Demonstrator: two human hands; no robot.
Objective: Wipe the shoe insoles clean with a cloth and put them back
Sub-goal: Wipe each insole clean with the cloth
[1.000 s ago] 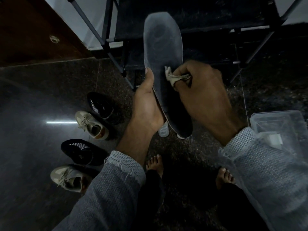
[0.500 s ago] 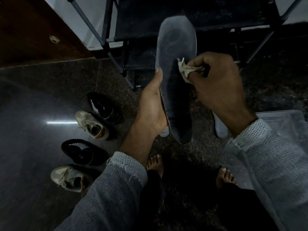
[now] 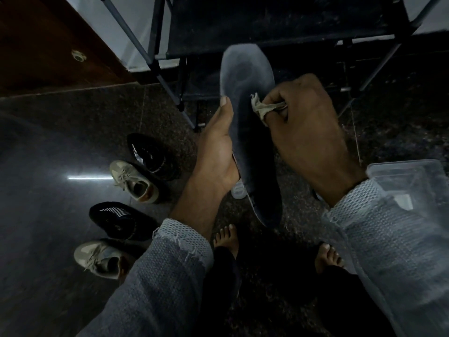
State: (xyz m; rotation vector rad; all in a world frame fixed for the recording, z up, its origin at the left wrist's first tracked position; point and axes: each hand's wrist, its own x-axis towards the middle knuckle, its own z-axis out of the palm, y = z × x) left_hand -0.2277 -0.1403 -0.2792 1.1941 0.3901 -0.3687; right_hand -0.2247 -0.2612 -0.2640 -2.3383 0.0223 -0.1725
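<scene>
A long dark grey insole point(image 3: 247, 98) stands nearly upright in front of me, toe end up. My left hand point(image 3: 216, 154) grips it along its left edge, thumb lying up the side. My right hand point(image 3: 306, 127) pinches a small crumpled beige cloth point(image 3: 261, 107) and presses it against the insole's middle right. A pale insole point(image 3: 238, 190) lies on the floor, mostly hidden behind my left hand. Two beige sneakers point(image 3: 136, 181) point(image 3: 102, 259) and two black shoes point(image 3: 150, 154) point(image 3: 116, 220) sit on the floor at left.
A dark metal-framed shoe rack point(image 3: 267, 18) stands straight ahead. A clear plastic box point(image 3: 413, 183) sits at right beside my sleeve. A wooden door point(image 3: 48, 45) is at the upper left. My bare feet point(image 3: 226, 237) stand on the dark stone floor.
My right hand slid the cloth down and left along the insole, after moving it up before that. The insole shifted slightly left in my left hand's grip.
</scene>
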